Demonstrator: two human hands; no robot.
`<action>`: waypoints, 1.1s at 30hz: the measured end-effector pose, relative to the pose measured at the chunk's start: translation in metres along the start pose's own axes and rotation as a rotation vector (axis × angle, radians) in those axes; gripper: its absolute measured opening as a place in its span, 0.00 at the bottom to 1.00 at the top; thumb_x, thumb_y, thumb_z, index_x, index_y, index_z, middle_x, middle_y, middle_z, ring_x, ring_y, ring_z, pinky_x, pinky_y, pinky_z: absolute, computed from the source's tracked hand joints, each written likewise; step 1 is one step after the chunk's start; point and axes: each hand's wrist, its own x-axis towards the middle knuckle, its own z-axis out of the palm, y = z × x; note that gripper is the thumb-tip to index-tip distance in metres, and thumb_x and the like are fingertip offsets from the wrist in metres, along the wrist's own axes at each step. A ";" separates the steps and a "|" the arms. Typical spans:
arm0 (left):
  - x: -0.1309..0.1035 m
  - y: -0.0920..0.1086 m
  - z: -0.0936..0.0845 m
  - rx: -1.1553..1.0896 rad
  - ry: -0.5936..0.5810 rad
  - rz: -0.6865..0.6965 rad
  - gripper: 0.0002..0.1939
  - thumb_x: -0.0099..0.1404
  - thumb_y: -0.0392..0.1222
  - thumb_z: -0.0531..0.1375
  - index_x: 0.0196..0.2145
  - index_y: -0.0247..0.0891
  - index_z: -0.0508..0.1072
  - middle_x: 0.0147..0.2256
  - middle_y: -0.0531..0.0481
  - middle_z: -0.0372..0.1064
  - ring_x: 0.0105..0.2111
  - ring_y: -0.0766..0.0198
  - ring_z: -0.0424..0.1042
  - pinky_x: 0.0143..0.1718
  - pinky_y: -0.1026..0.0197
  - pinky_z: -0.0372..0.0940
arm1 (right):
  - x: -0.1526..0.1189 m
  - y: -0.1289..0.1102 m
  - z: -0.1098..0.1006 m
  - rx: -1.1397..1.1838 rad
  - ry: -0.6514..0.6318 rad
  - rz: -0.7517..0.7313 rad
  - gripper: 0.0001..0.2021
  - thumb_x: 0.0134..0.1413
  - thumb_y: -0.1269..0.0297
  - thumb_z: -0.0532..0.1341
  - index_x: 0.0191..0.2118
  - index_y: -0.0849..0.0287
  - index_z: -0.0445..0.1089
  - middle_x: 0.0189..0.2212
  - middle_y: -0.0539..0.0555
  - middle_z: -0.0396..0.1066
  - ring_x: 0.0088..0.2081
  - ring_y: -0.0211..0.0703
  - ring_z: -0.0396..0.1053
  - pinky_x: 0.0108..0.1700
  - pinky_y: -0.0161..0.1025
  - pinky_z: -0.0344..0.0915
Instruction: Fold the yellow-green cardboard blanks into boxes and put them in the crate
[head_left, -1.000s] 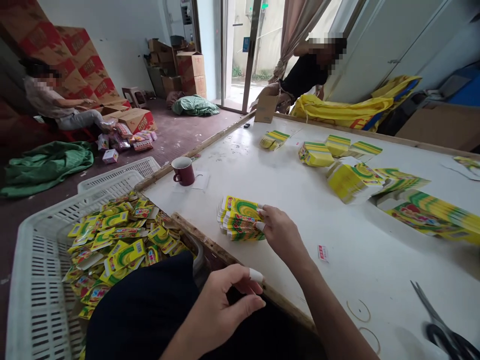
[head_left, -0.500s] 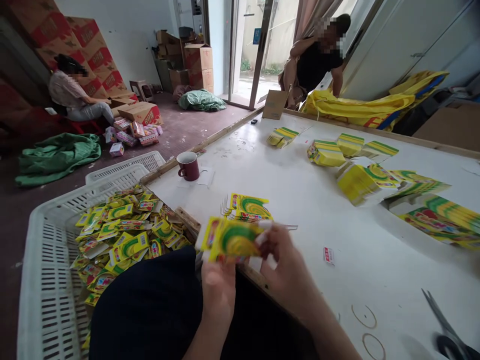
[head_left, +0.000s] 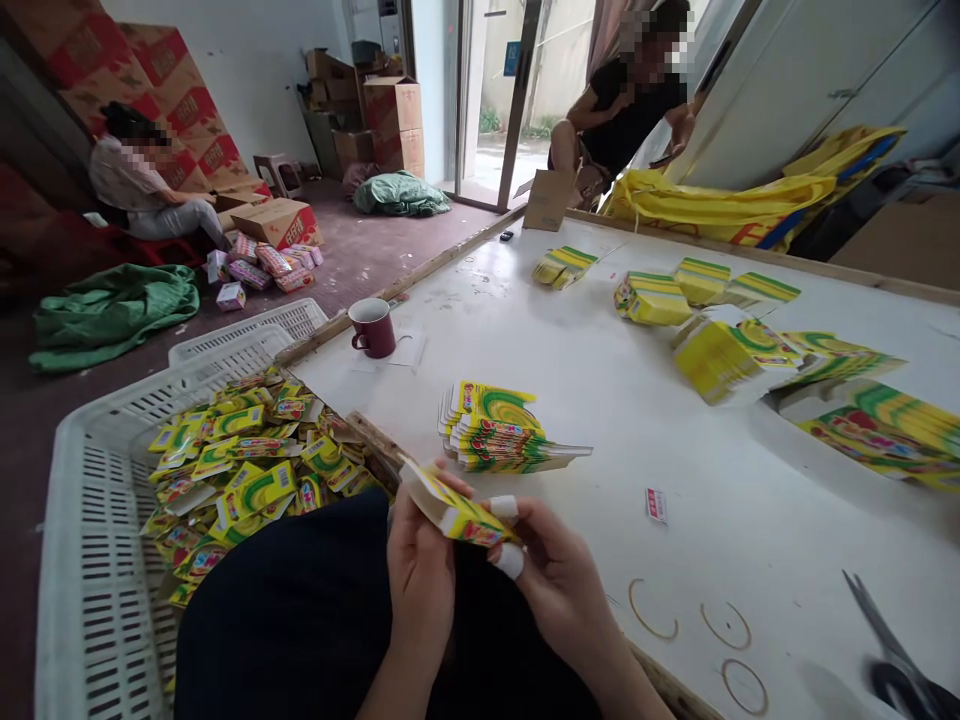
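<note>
A small yellow-and-green printed carton (head_left: 459,508) is held tilted above my lap, near the table edge. My left hand (head_left: 421,560) wraps round its left side, thumb and fingers on opposite faces. My right hand (head_left: 551,565) pinches the right end of the carton; white tape covers two of its fingertips. Just beyond my hands, a fanned stack of flat cartons (head_left: 499,425) lies on the white table (head_left: 570,560). To my left a white plastic basket (head_left: 90,440) holds a heap of similar cartons (head_left: 247,490).
A maroon mug (head_left: 375,328) stands near the table's left edge. Scissors (head_left: 892,640), rubber bands (head_left: 726,625) and a small red-and-white label (head_left: 656,505) lie at right. More carton bundles (head_left: 735,350) sit farther back. One person sits behind the table, another at far left by boxes.
The carton in my hands has been lowered and turned so its narrow side shows. Both hands have come down closer to my lap. The person behind the table has sat more upright.
</note>
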 end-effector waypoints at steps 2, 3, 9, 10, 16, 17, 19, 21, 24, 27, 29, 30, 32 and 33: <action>-0.002 -0.006 -0.006 -0.063 0.091 -0.007 0.26 0.61 0.68 0.57 0.36 0.41 0.76 0.35 0.47 0.77 0.44 0.52 0.75 0.49 0.50 0.70 | 0.001 -0.005 -0.011 -0.100 0.035 -0.068 0.05 0.60 0.64 0.59 0.37 0.54 0.73 0.26 0.49 0.74 0.27 0.39 0.71 0.29 0.32 0.69; -0.002 -0.007 -0.009 -0.101 0.103 -0.017 0.22 0.60 0.63 0.62 0.35 0.41 0.77 0.35 0.47 0.78 0.42 0.52 0.76 0.48 0.50 0.70 | 0.001 -0.008 -0.017 -0.162 0.048 -0.109 0.06 0.61 0.65 0.59 0.34 0.55 0.73 0.24 0.48 0.73 0.25 0.38 0.70 0.26 0.31 0.67; -0.001 0.028 -0.038 -0.154 -0.152 0.096 0.36 0.52 0.71 0.63 0.51 0.45 0.75 0.50 0.43 0.76 0.52 0.45 0.73 0.52 0.49 0.69 | 0.002 -0.019 -0.063 -0.519 -0.079 -0.393 0.14 0.59 0.75 0.57 0.41 0.48 0.75 0.29 0.49 0.76 0.30 0.40 0.73 0.31 0.35 0.70; -0.002 0.035 -0.041 -0.073 -0.190 0.116 0.41 0.48 0.71 0.65 0.54 0.47 0.72 0.54 0.43 0.73 0.56 0.44 0.69 0.56 0.48 0.66 | 0.002 -0.019 -0.067 -0.600 -0.114 -0.446 0.15 0.59 0.76 0.57 0.42 0.47 0.74 0.30 0.49 0.77 0.32 0.42 0.73 0.36 0.39 0.71; -0.011 0.040 -0.014 0.461 -0.512 -0.039 0.37 0.44 0.43 0.75 0.52 0.42 0.68 0.48 0.43 0.72 0.48 0.46 0.72 0.50 0.47 0.68 | -0.011 -0.017 -0.059 -0.799 -0.139 -0.559 0.18 0.61 0.71 0.59 0.51 0.41 0.71 0.44 0.48 0.77 0.54 0.48 0.70 0.68 0.58 0.45; -0.011 0.036 -0.008 0.486 -0.498 -0.039 0.32 0.49 0.41 0.72 0.51 0.41 0.67 0.46 0.44 0.73 0.45 0.49 0.73 0.48 0.49 0.69 | -0.013 -0.015 -0.057 -0.760 -0.030 -0.532 0.22 0.60 0.70 0.61 0.57 0.41 0.67 0.53 0.51 0.73 0.59 0.51 0.65 0.69 0.59 0.43; -0.012 0.027 -0.001 0.539 -0.422 -0.006 0.29 0.52 0.38 0.68 0.51 0.40 0.64 0.43 0.45 0.71 0.43 0.52 0.73 0.45 0.51 0.69 | -0.018 -0.011 -0.052 -0.591 0.190 -0.389 0.35 0.56 0.64 0.65 0.67 0.45 0.54 0.65 0.57 0.58 0.67 0.57 0.54 0.68 0.62 0.46; -0.012 0.019 0.002 0.580 -0.401 0.060 0.32 0.51 0.38 0.68 0.51 0.40 0.60 0.43 0.46 0.70 0.41 0.53 0.73 0.44 0.53 0.69 | -0.023 -0.005 -0.045 -0.320 0.235 -0.132 0.40 0.56 0.56 0.66 0.70 0.49 0.47 0.68 0.60 0.54 0.68 0.60 0.52 0.66 0.61 0.52; -0.014 0.012 0.000 0.579 -0.460 0.192 0.37 0.51 0.38 0.69 0.54 0.42 0.56 0.43 0.46 0.69 0.41 0.53 0.73 0.42 0.54 0.70 | -0.028 0.006 -0.028 0.162 0.088 0.336 0.32 0.60 0.45 0.59 0.65 0.52 0.59 0.59 0.61 0.68 0.60 0.59 0.66 0.59 0.57 0.65; -0.014 0.007 -0.003 0.595 -0.468 0.299 0.39 0.51 0.38 0.69 0.56 0.44 0.53 0.45 0.46 0.69 0.43 0.52 0.73 0.42 0.54 0.70 | -0.028 0.011 -0.014 0.513 0.055 0.581 0.31 0.59 0.37 0.53 0.60 0.51 0.67 0.52 0.59 0.76 0.55 0.59 0.72 0.55 0.55 0.70; -0.012 0.004 -0.004 0.601 -0.482 0.353 0.37 0.52 0.38 0.69 0.55 0.44 0.54 0.46 0.45 0.68 0.44 0.52 0.73 0.42 0.54 0.70 | -0.026 0.011 -0.010 0.580 0.015 0.588 0.32 0.55 0.35 0.55 0.58 0.49 0.69 0.51 0.58 0.76 0.56 0.59 0.71 0.56 0.55 0.69; -0.011 0.003 -0.003 0.599 -0.493 0.377 0.36 0.52 0.38 0.69 0.53 0.44 0.56 0.47 0.45 0.68 0.45 0.51 0.73 0.42 0.54 0.70 | -0.024 0.011 -0.010 0.577 -0.010 0.577 0.33 0.54 0.34 0.56 0.58 0.48 0.70 0.51 0.58 0.76 0.56 0.58 0.70 0.57 0.55 0.68; -0.010 0.001 -0.003 0.600 -0.517 0.412 0.31 0.52 0.36 0.69 0.49 0.44 0.58 0.47 0.45 0.68 0.45 0.51 0.73 0.42 0.54 0.70 | -0.021 0.012 -0.014 0.526 -0.046 0.555 0.32 0.55 0.35 0.56 0.59 0.48 0.69 0.53 0.57 0.76 0.59 0.57 0.68 0.61 0.56 0.64; -0.009 0.000 -0.002 0.603 -0.530 0.419 0.29 0.52 0.35 0.68 0.47 0.44 0.59 0.47 0.45 0.68 0.45 0.51 0.73 0.43 0.54 0.70 | -0.021 0.014 -0.016 0.482 -0.052 0.536 0.32 0.56 0.37 0.56 0.60 0.48 0.67 0.53 0.56 0.75 0.60 0.56 0.67 0.62 0.56 0.62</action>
